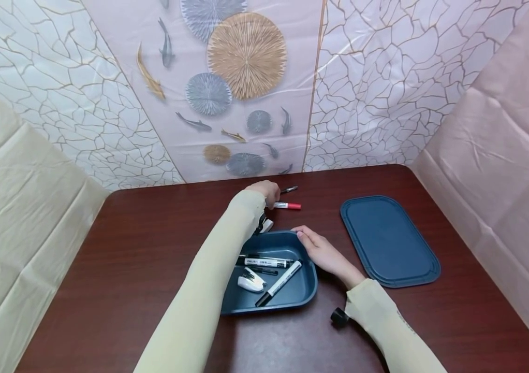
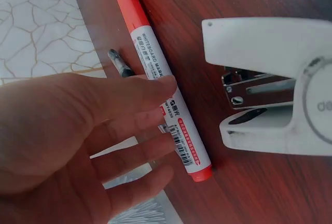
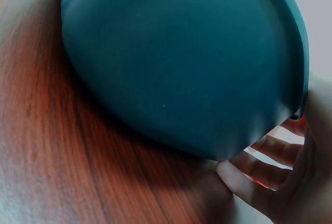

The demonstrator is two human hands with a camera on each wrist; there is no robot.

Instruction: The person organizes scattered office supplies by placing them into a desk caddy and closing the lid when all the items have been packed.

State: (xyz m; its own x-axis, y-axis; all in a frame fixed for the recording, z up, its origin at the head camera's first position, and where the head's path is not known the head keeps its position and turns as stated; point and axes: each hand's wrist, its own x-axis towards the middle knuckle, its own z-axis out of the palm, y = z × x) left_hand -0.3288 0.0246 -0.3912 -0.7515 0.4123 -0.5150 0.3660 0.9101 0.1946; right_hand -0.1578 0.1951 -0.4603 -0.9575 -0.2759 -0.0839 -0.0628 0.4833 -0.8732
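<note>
My left hand [image 1: 266,191] reaches past the far side of a dark blue box [image 1: 308,298]. It pinches a red-capped whiteboard marker [image 2: 161,73], with the thumb across the barrel and the fingertips at its other edge. A white stapler [image 2: 259,42] lies beside the marker on the table. Behind the fingers, a dark pen [image 1: 289,189] is partly hidden. My right hand [image 1: 318,251] grips the box's far right corner, fingers along the outside and thumb at the rim. In the box are black-capped whiteboard markers [image 1: 279,283], a dark pen [image 1: 263,271] and a small white item [image 1: 251,280].
A flat dark blue lid [image 1: 390,241] lies on the brown table [image 1: 129,269] to the right of the box. Patterned cloth [image 1: 367,88] hangs behind the table's back edge, with pale cloth sides at left and right. My left sleeve [image 1: 208,274] covers part of the box.
</note>
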